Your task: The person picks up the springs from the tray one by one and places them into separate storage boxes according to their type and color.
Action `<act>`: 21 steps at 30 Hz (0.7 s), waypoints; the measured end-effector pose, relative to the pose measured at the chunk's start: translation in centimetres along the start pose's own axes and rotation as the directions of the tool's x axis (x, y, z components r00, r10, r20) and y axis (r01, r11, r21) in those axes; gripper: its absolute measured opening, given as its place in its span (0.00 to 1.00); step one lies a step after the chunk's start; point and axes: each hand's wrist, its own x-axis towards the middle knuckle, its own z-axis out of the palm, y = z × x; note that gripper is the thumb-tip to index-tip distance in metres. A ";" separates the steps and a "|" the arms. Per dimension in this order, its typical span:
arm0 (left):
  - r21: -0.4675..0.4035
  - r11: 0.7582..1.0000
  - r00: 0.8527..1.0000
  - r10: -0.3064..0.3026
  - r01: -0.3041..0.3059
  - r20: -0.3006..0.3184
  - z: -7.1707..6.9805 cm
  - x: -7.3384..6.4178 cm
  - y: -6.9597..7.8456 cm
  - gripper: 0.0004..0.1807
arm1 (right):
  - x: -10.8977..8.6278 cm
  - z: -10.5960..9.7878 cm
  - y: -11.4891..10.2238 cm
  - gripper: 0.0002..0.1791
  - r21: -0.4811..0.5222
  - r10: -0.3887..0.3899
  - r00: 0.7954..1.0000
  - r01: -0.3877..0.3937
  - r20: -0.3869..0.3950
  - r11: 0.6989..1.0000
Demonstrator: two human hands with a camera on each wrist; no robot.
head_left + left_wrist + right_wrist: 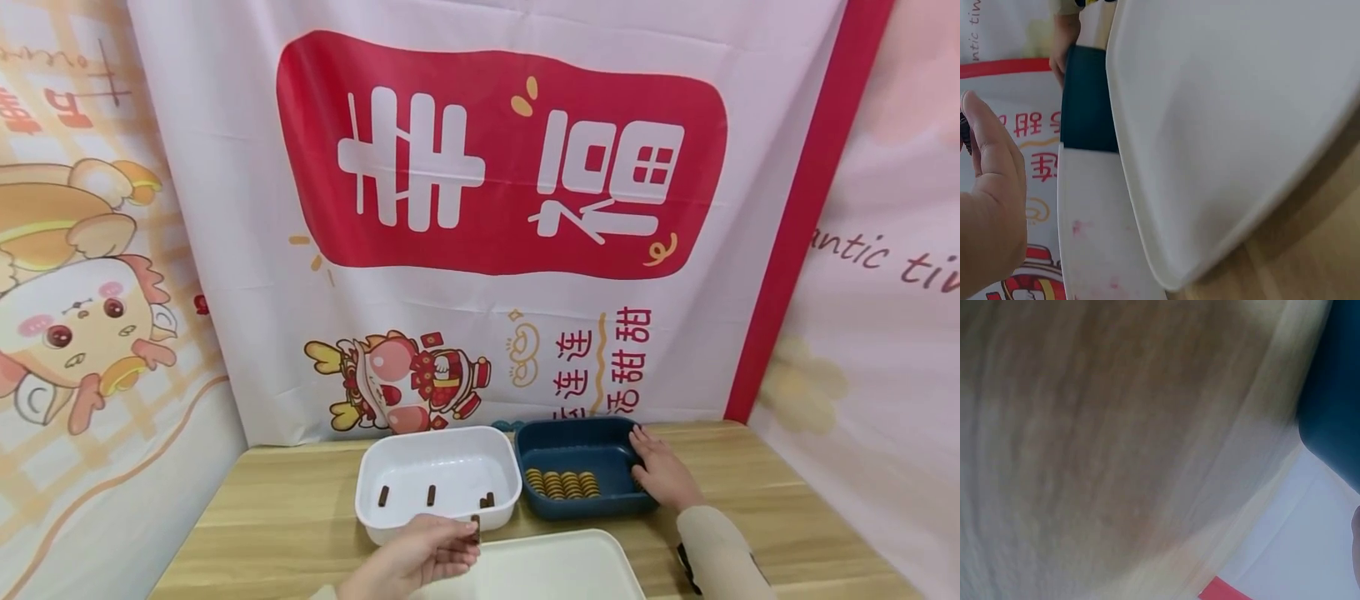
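Observation:
Between thumb and fingertips, my left hand [431, 550] pinches a short dark brown cookie-like piece [476, 530], held upright over the near right rim of the white bin [363, 475]. In the left wrist view its edge looks ridged. Similar dark brown pieces [431, 495] lie apart on that bin's floor. My right hand [663, 471] rests over the right end of the dark blue bin [555, 505], fingers extended along the rim. Rows of yellow-and-brown sandwich cookies [562, 483] stand in its left part. A small yellowish bit shows by the right fingers, mostly hidden.
A cream tray [555, 567] lies in front of both bins on the wooden table [262, 508]. The bins stand side by side. Behind them hangs a printed cloth [495, 292], with more printed cloth on both sides.

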 end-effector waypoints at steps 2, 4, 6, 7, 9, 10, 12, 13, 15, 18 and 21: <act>0.031 0.999 0.998 0.044 -0.042 -0.055 -0.9 0.4 0.3 0.11 | 0.1 -0.1 -0.1 0.29 0.003 0.005 1.000 -0.005 0.002 1.000; 0.072 0.994 0.992 0.086 -0.079 -0.094 -1.9 0.8 0.6 0.11 | 0.1 -0.2 -0.2 0.29 0.009 0.013 1.000 -0.013 0.007 1.000; 0.124 0.988 0.985 0.113 -0.096 -0.130 -2.9 1.0 1.0 0.11 | 0.1 -0.2 -0.4 0.30 0.011 0.020 1.000 -0.020 0.014 1.000; 0.164 0.981 0.980 0.126 -0.101 -0.153 -3.4 1.1 1.3 0.11 | 0.1 -0.3 -0.4 0.30 0.009 0.021 1.000 -0.021 0.018 1.000; 0.256 0.961 0.968 0.158 -0.105 -0.195 -4.3 1.2 1.9 0.12 | 0.1 -0.3 -0.5 0.30 0.013 0.022 1.000 -0.023 0.019 1.000; 0.306 0.946 0.960 0.176 -0.104 -0.217 -4.7 1.2 2.2 0.12 | 0.2 -0.3 -0.5 0.30 0.013 0.022 1.000 -0.022 0.018 1.000; 0.395 0.913 0.944 0.210 -0.097 -0.254 -5.4 1.2 2.7 0.12 | 0.1 -0.3 -0.5 0.29 0.012 0.014 1.000 -0.014 0.012 1.000; 0.439 0.894 0.935 0.229 -0.093 -0.269 -5.7 1.2 2.9 0.13 | 0.1 -0.3 -0.4 0.29 0.007 0.010 1.000 -0.010 0.009 1.000; 0.523 0.848 0.916 0.275 -0.089 -0.291 -6.2 1.3 3.2 0.12 | 0.1 -0.3 -0.4 0.29 0.005 0.003 1.000 -0.003 0.004 1.000; 0.677 0.734 0.879 0.358 -0.055 -0.316 -6.6 1.4 3.4 0.11 | 0.1 -0.3 -0.3 0.29 0.001 -0.005 1.000 0.005 -0.002 1.000; 0.825 0.564 0.839 0.435 0.029 -0.327 -6.7 1.7 3.4 0.14 | 0.1 -0.3 -0.3 0.29 0.007 -0.006 1.000 0.006 -0.006 1.000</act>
